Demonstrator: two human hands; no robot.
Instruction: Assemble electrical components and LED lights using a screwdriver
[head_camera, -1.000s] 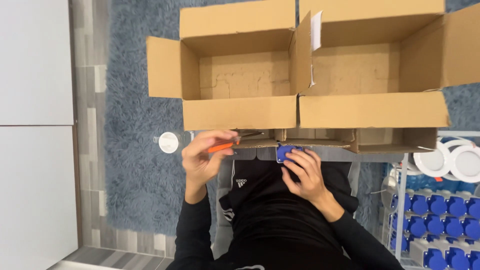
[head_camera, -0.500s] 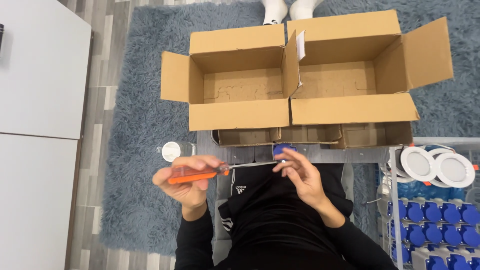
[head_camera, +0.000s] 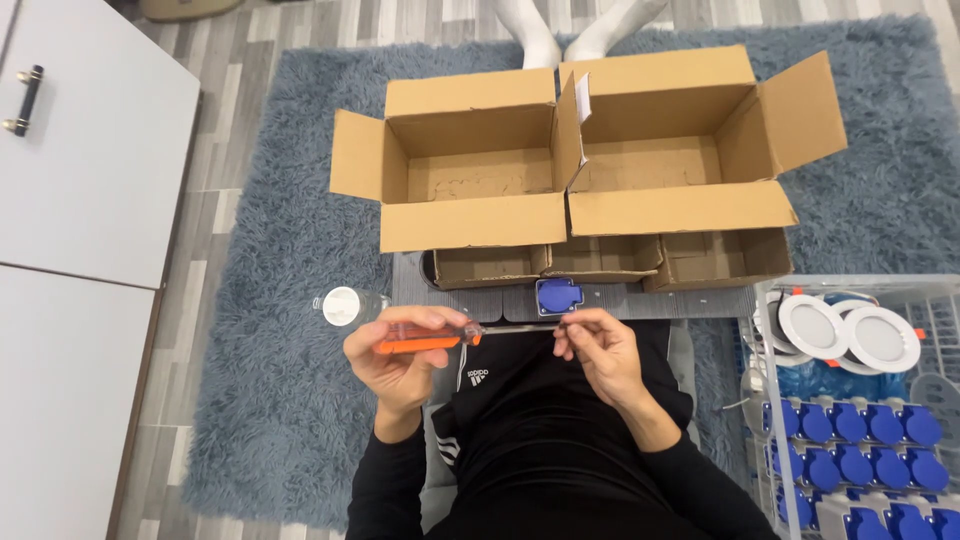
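Two hands share one orange-handled screwdriver (head_camera: 455, 333), held level over the lap. Left hand (head_camera: 400, 360): grip closed round the handle. Right hand (head_camera: 600, 350): fingertips pinched on the metal shaft's tip. Blue socket (head_camera: 558, 297): lying on the grey worktop (head_camera: 640, 300), just beyond the tip. Two open cardboard boxes (head_camera: 480, 170) beyond, on the blue rug (head_camera: 280, 250).

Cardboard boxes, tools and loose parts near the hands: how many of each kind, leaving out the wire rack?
Large open cardboard boxes: 2
Small cardboard trays: 3
Orange-handled screwdriver: 1
Blue socket on the grey board: 1
Clear bottle with white cap: 1
Total: 8
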